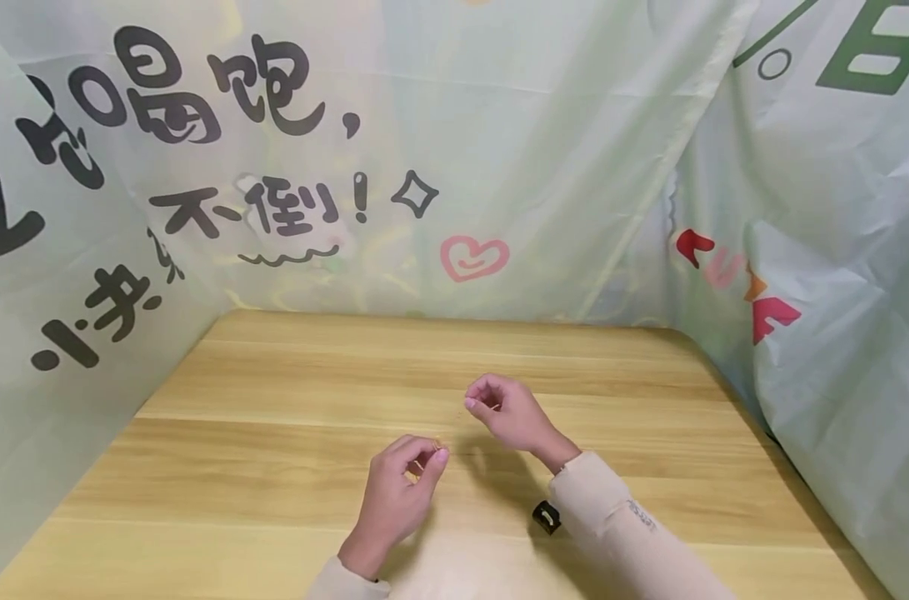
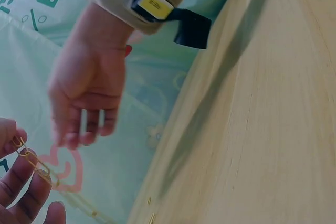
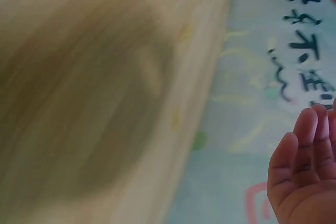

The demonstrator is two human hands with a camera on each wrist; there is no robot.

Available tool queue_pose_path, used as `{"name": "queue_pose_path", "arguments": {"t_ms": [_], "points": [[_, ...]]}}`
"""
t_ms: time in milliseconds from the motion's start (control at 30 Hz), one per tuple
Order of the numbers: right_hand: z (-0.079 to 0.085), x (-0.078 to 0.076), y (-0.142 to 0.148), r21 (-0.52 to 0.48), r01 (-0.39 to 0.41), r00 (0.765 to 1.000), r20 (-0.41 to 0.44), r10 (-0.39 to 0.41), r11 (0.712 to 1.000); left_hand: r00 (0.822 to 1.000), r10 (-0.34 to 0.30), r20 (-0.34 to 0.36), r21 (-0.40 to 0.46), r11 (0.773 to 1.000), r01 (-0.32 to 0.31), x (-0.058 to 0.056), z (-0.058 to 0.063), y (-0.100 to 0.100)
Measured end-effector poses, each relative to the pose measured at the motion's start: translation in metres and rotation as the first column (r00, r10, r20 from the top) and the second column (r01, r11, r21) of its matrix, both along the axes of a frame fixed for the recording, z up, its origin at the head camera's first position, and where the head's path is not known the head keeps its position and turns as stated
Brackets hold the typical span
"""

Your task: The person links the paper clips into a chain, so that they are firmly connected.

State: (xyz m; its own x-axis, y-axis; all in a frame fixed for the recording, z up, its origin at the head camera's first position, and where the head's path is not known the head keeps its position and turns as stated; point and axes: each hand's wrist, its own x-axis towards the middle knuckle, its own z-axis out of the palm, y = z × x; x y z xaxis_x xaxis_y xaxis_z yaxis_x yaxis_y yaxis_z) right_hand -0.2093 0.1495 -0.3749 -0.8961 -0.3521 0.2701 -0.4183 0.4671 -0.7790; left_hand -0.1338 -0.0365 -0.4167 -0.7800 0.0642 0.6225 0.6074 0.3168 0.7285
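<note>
In the head view my left hand (image 1: pixel 397 496) is over the front middle of the table. It pinches gold paper clips (image 2: pixel 23 149) between thumb and fingertips. They look hooked together in a short chain, which lies along the fingers in the left wrist view. Farther forward and to the right, my right hand (image 1: pixel 510 415) hovers above the wood, its thumb and forefinger tips close together. Its fingers (image 3: pixel 306 142) are loosely bent in the right wrist view, and nothing shows between them. Small gold clips (image 2: pixel 149 201) lie on the tabletop, some blurred in the right wrist view.
The wooden table (image 1: pixel 289 383) has printed cloth (image 1: pixel 559 167) hanging behind it and along both sides. A small black object (image 1: pixel 546 517) shows beside the right sleeve (image 1: pixel 592 492). A black strap with a yellow patch (image 2: pixel 155 6) is on that cuff.
</note>
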Motion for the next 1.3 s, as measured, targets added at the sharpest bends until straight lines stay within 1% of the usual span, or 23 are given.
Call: {"name": "queue_pose_path", "arguments": {"t_ms": [67,167,267,333,467,533,633,733,867,1000,1133,1300], "points": [[-0.006,-0.008,0.003,0.032,0.033,0.999,0.019,-0.034,0.999,1.0,-0.001,-0.004,-0.01,1.0,0.001,0.0,0.001,-0.001],[-0.016,-0.02,0.007,0.09,0.05,0.998,0.043,-0.054,0.995,1.0,-0.007,-0.013,-0.023,1.0,0.007,0.001,0.001,-0.001],[-0.025,-0.031,0.009,0.143,0.015,0.997,0.072,-0.025,0.99,1.0,-0.005,-0.018,-0.03,1.0,0.004,0.002,0.002,0.0],[-0.029,-0.036,0.01,0.174,-0.018,0.994,0.11,-0.001,0.985,1.0,-0.006,-0.024,-0.029,1.0,0.005,0.004,0.001,0.0],[-0.035,-0.043,0.008,0.235,-0.048,0.981,0.192,0.002,0.971,1.0,-0.014,-0.024,-0.021,1.0,0.013,0.008,0.0,0.001],[-0.038,-0.047,0.006,0.272,-0.054,0.976,0.219,-0.008,0.961,1.0,-0.021,-0.018,-0.02,1.0,0.021,0.008,-0.001,0.002],[-0.041,-0.052,0.002,0.344,-0.078,0.971,0.237,-0.006,0.936,1.0,-0.028,-0.008,-0.02,0.999,0.028,0.008,-0.002,0.002],[-0.039,-0.057,-0.004,0.415,-0.11,0.975,0.223,0.017,0.903,1.0,-0.025,-0.018,-0.023,0.999,0.024,0.006,-0.003,0.002],[-0.033,-0.06,-0.011,0.481,-0.139,0.977,0.207,0.042,0.866,0.998,-0.02,-0.053,-0.023,1.0,0.019,0.003,-0.002,0.002],[-0.029,-0.06,-0.012,0.534,-0.135,0.983,0.176,0.046,0.835,0.998,-0.019,-0.056,-0.003,1.0,0.019,0.003,-0.002,0.002],[-0.029,-0.061,-0.011,0.557,-0.12,0.989,0.138,0.051,0.822,0.999,-0.02,-0.043,0.002,1.0,0.02,0.004,-0.003,0.002],[-0.033,-0.06,-0.01,0.564,-0.119,0.992,0.106,0.071,0.817,1.0,-0.017,-0.009,0.005,1.0,0.017,0.005,-0.002,0.001]]}}
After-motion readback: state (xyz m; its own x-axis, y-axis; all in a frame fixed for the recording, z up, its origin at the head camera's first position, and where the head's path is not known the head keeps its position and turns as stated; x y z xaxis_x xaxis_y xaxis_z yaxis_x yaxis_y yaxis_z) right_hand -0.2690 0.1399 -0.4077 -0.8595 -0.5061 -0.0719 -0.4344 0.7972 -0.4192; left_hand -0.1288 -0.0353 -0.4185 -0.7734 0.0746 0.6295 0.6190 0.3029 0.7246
